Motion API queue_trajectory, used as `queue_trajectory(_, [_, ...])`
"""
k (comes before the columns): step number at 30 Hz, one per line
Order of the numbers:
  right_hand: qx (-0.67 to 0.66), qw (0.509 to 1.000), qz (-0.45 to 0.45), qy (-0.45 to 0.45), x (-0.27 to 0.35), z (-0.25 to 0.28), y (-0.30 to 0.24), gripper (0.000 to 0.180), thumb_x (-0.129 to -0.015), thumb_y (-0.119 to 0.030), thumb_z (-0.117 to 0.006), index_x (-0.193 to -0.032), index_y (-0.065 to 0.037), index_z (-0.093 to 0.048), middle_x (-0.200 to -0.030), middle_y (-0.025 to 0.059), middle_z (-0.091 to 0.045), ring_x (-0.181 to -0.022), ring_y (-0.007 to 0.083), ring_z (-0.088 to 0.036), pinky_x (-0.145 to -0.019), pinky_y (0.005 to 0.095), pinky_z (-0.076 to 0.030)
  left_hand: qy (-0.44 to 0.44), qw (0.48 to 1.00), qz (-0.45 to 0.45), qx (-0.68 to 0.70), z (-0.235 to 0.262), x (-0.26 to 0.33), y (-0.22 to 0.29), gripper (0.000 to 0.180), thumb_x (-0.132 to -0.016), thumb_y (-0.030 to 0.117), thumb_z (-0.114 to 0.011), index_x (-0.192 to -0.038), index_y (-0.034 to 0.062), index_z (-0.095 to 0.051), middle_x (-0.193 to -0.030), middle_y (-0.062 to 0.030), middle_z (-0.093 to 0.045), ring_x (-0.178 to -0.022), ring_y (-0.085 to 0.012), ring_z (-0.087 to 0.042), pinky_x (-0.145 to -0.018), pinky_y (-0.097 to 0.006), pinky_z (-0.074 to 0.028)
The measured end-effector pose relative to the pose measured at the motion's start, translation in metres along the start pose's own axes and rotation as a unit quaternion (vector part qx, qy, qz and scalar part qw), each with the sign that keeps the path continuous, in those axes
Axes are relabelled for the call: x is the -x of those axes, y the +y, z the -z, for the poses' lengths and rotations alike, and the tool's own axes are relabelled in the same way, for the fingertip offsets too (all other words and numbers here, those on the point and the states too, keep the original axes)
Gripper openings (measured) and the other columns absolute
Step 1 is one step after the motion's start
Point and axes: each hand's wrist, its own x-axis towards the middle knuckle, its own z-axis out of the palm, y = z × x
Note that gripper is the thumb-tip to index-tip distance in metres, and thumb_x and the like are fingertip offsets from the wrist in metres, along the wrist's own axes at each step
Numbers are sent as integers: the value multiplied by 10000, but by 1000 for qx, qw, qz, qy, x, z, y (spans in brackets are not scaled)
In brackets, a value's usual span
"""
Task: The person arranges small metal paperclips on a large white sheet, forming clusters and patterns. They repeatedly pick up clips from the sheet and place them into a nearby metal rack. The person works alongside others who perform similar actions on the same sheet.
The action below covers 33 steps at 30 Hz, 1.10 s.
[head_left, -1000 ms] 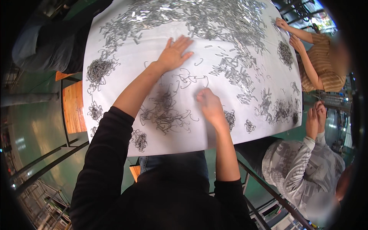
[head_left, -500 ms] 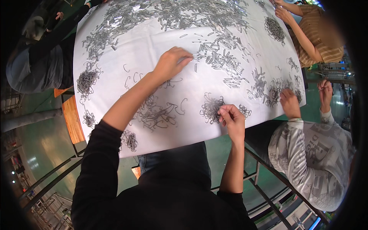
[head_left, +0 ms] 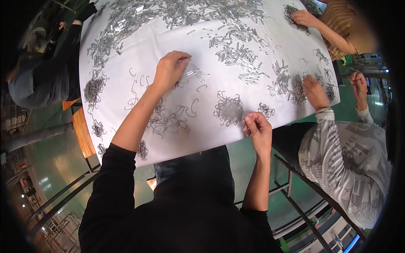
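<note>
My left hand (head_left: pixel 170 71) is over the white-covered table, fingers stretched forward and thumb a little apart, with nothing visible in it. Just right of it lie several loose oblong wire clips (head_left: pixel 200 75). Below that hand spreads a loose heap of dark curved wire hooks (head_left: pixel 166 122). My right hand (head_left: pixel 259 130) is at the near table edge with thumb and forefinger pinched; what it holds, if anything, is too small to make out. A rounded heap of hooks (head_left: pixel 229 109) sits just left of its fingertips, and a smaller hook heap (head_left: pixel 265 110) lies just beyond it.
A large spread of shiny clips (head_left: pixel 181 14) covers the far table, with a branch of clips (head_left: pixel 240 57) reaching nearer. More hook heaps (head_left: pixel 93 89) lie along the left edge. Co-workers' hands (head_left: pixel 315 92) work at the right; a metal frame (head_left: pixel 291 185) stands below the edge.
My left hand has drawn left from the clip pile, and several clips now lie beside it. My right fingertips have come off the rounded hook heap. A far-right co-worker's hand now reaches onto a heap.
</note>
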Motion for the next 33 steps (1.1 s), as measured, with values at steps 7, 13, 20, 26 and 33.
queue_trajectory(7, [-34,999,2,35,10,3,0,113,-887,-51,-633,-968,29,-641,-840,80,-673,-709,112,-628,-563,224,-475,-54,989,120,-66,-6,9,8,141,-800,150,-682,-922,81,-701,-878,-100,-661,-822,-241,-631,-750,-352,-499])
queue_trajectory(13, [-34,998,9,47,18,-1,-3,120,-858,-53,-673,-938,36,-654,-848,81,-677,-739,136,-654,-609,235,-513,-70,987,9,-147,-11,20,8,131,-771,133,-695,-881,62,-686,-834,-77,-625,-772,-242,-606,-731,-355,-491])
queue_trajectory(20, [-134,988,15,70,32,-27,-18,148,-862,-101,-687,-965,3,-666,-873,76,-682,-754,138,-656,-643,234,-511,-53,993,-6,-104,-22,36,15,132,-787,90,-670,-915,56,-670,-906,-98,-658,-840,-241,-641,-757,-356,-504])
queue_trajectory(26, [-198,978,-3,72,46,-36,-25,155,-868,-79,-670,-983,22,-643,-863,104,-675,-756,175,-673,-634,257,-542,-90,990,19,-103,-16,39,13,123,-794,117,-680,-898,51,-678,-905,-108,-661,-848,-242,-641,-772,-349,-505])
queue_trajectory(33, [-189,978,-23,79,51,-40,-24,142,-861,-96,-686,-967,-7,-652,-848,61,-673,-730,129,-643,-569,217,-477,-135,983,16,-120,-11,38,11,125,-785,138,-690,-864,45,-661,-891,-108,-656,-849,-248,-636,-771,-365,-502])
